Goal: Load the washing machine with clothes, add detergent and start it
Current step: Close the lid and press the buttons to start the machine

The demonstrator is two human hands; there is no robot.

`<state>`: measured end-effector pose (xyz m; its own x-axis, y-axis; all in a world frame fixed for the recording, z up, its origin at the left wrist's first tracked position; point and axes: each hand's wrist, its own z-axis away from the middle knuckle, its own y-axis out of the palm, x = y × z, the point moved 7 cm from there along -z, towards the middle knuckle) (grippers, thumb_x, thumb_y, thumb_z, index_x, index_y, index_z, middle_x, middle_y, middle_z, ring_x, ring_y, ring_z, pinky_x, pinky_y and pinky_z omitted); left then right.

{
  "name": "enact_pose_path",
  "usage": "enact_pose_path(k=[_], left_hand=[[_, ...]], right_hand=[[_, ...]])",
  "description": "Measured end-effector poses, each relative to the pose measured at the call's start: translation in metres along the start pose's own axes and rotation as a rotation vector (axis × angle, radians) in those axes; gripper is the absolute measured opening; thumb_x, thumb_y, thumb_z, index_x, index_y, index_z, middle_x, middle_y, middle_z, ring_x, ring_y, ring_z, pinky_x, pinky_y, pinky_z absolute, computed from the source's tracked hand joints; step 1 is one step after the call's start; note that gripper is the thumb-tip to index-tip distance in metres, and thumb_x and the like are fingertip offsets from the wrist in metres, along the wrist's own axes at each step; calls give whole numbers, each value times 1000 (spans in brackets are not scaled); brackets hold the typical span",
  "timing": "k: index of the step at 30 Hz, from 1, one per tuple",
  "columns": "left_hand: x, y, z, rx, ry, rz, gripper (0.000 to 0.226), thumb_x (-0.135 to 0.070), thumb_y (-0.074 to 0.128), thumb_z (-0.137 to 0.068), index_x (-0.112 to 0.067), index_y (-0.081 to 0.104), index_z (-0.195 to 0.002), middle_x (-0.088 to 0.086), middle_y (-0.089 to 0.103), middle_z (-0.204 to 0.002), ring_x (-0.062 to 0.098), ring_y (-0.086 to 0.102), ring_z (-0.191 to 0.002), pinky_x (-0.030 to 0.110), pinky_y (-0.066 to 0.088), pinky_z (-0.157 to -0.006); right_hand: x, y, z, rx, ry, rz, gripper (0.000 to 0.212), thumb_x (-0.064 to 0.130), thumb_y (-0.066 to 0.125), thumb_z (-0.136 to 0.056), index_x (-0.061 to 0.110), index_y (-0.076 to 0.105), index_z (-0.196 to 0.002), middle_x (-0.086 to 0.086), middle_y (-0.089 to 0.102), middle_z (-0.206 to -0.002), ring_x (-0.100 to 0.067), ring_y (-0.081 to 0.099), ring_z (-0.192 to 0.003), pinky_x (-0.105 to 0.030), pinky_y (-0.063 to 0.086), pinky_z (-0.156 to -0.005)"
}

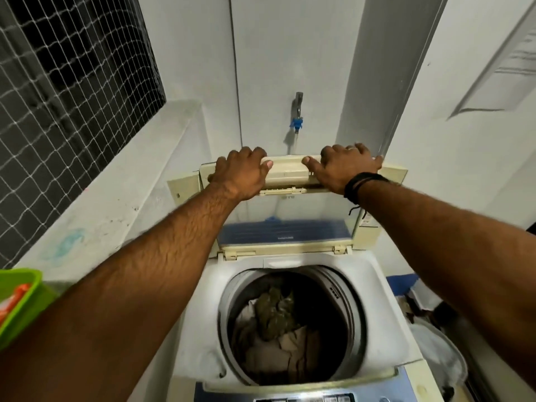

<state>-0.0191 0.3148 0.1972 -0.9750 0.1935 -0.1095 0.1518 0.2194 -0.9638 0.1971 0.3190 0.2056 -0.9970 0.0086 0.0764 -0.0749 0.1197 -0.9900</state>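
A white top-loading washing machine [293, 323] fills the lower middle of the view, standing against a pale wall. Its folding lid [285, 219] is raised and stands upright at the back, cream-framed with a clear panel and a blue band. The round drum [290, 326] is open, and clothes [278, 332] in olive and beige lie heaped inside it. Two bare forearms reach forward over the machine. The left hand [242, 175] grips the lid's top edge, fingers curled over it and thumb on the front. The right hand [345, 169], with a black band at the wrist, grips the same edge beside it. A green tub [26, 300] sits at the lower left edge. A tap [298, 111] with a blue fitting is fixed on the wall above the lid.
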Motion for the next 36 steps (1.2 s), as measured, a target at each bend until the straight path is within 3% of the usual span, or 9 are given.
enact_pose_path(k=[6, 9, 12, 17, 22, 27, 30, 36], left_hand=[[-8, 3, 21, 15, -28, -36, 55, -57, 20, -98, -20, 44, -132, 12, 55, -129, 35, 48, -119, 54, 32, -100], [-11, 0, 37, 45, -16, -16, 58, -62, 21, -97, -21, 47, -130, 10, 59, -126, 34, 51, -117, 54, 32, -97], [-18, -3, 67, 76, -25, 1, 56, -62, 25, -97, -21, 51, -126, 6, 62, -122, 32, 54, -113, 51, 31, -95], [-34, 7, 142, 82, -21, 11, 52, -63, 30, -96, -27, 56, -123, 2, 64, -118, 29, 53, -112, 49, 32, -89], [-46, 43, 222, 273, -17, 26, 51, -66, 41, -91, -34, 56, -127, 1, 59, -126, 30, 43, -123, 53, 37, -96], [-57, 91, 281, 421, -51, -51, 48, -72, 50, -82, -34, 63, -108, -2, 62, -117, 27, 42, -121, 49, 41, -97], [-63, 117, 304, 513, -99, -55, 40, -68, 52, -85, -34, 62, -101, -3, 57, -119, 25, 37, -123, 51, 38, -95], [-61, 172, 337, 672, -133, -24, 48, -63, 39, -93, -33, 53, -127, 1, 43, -142, 31, 26, -136, 58, 33, -101]], right_hand=[[2, -7, 21, -31, -123, 43, 78, 89, 14, -80, 29, 57, -104, -7, 67, -109, -37, 57, -111, -57, 40, -102], [-3, -3, 33, 42, -176, 13, 82, 91, 18, -80, 25, 54, -112, -6, 64, -100, -34, 58, -101, -49, 47, -94], [-5, -3, 58, 143, -279, -42, 67, 80, 32, -88, 20, 52, -113, -9, 62, -99, -30, 57, -90, -39, 45, -79], [-8, 12, 127, 313, -412, -190, 54, 67, 47, -93, 22, 62, -119, -2, 61, -107, -24, 55, -98, -34, 40, -83], [-12, 59, 193, 437, -477, -207, 47, 61, 62, -88, 20, 68, -112, -5, 67, -110, -22, 58, -98, -29, 39, -83], [-17, 122, 251, 440, -514, -55, 35, 58, 64, -87, 27, 67, -106, -2, 70, -105, -26, 63, -100, -31, 44, -82], [-21, 151, 274, 427, -494, 16, 30, 57, 60, -89, 30, 63, -101, -2, 71, -106, -27, 63, -102, -37, 43, -93], [-29, 211, 303, 474, -349, 56, 25, 52, 52, -94, 29, 58, -101, -3, 65, -97, -31, 60, -101, -50, 48, -96]])
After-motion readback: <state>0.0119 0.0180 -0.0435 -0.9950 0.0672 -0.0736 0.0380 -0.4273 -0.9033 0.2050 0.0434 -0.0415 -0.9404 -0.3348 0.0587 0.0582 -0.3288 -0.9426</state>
